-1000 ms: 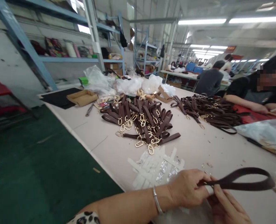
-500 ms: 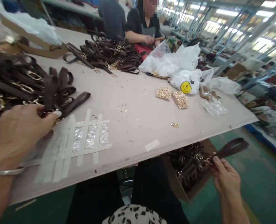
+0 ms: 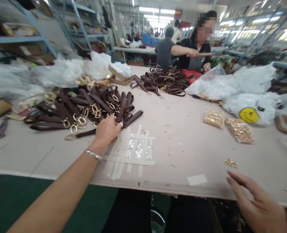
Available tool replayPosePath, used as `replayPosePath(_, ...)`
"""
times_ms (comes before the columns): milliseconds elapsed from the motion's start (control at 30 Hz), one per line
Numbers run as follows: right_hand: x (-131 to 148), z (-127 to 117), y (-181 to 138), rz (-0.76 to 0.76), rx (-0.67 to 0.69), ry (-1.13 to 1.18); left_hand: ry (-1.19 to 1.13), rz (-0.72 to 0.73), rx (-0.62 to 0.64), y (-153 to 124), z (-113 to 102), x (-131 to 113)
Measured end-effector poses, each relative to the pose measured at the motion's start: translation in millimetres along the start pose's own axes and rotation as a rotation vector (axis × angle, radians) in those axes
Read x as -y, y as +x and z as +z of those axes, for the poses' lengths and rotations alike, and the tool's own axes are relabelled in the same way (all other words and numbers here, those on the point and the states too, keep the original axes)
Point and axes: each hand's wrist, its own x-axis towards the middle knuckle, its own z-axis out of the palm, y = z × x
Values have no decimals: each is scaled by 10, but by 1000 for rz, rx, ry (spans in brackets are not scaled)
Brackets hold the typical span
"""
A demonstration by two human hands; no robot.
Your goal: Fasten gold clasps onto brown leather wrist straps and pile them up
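Note:
My left hand [image 3: 108, 129] reaches over the table [image 3: 182, 142] to the near edge of a pile of dark brown straps with gold clasps [image 3: 85, 105]. Its fingers are curled round one brown strap [image 3: 124, 121] at the pile's right side. My right hand [image 3: 257, 204] hovers at the table's front edge at lower right, with fingers spread and nothing in it. Strips of white tape holding small clear packets [image 3: 136, 150] lie between the two hands.
A second heap of brown straps [image 3: 164, 81] lies farther back. Two bags of gold hardware [image 3: 230, 124] and white plastic bags [image 3: 245, 94] sit at right. A person across the table holds a wooden-handled tool. Blue shelving stands at left.
My right hand let go of the strap it held over a box under the table and came up empty. My left hand stayed at the pile, gripping a strap. The view swung left.

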Motion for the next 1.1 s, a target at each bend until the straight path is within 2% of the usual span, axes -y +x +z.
replayPosePath(133,520,796,681,-387,253,-52,-61,4,46,54,-52,33)
replayPosePath(233,758,1274,1023,-512,338,-187,-120,-9,65,89,-92,73)
replayPosePath(367,789,1642,1190,-593,387,-323,-193,-23,73,78,-112,114)
replayPosePath(533,627,1890,1264,-690,345,-263,-324,-61,75,113,-44,127)
replayPosePath(600,594,1902,1277,-630,283,-184,-409,-90,58,131,-14,151)
replayPosePath(700,619,1800,1270,-379,179,-58,-602,-95,45,102,-17,176)
replayPosePath(767,702,1686,1243,-185,181,34,-756,-71,52,29,-62,142)
replayPosePath(833,848,1573,1184,-34,253,183,-891,-37,71,-90,-131,39)
replayPosePath(933,1150,1446,1029,148,369,488,-1161,-23,181,-336,-233,-225)
replayPosePath(1033,1426,1395,844,293,387,758,-1480,-94,367,-613,-273,-522)
replayPosePath(1100,1537,1385,743,340,388,896,-1552,-118,455,-781,-257,-683)
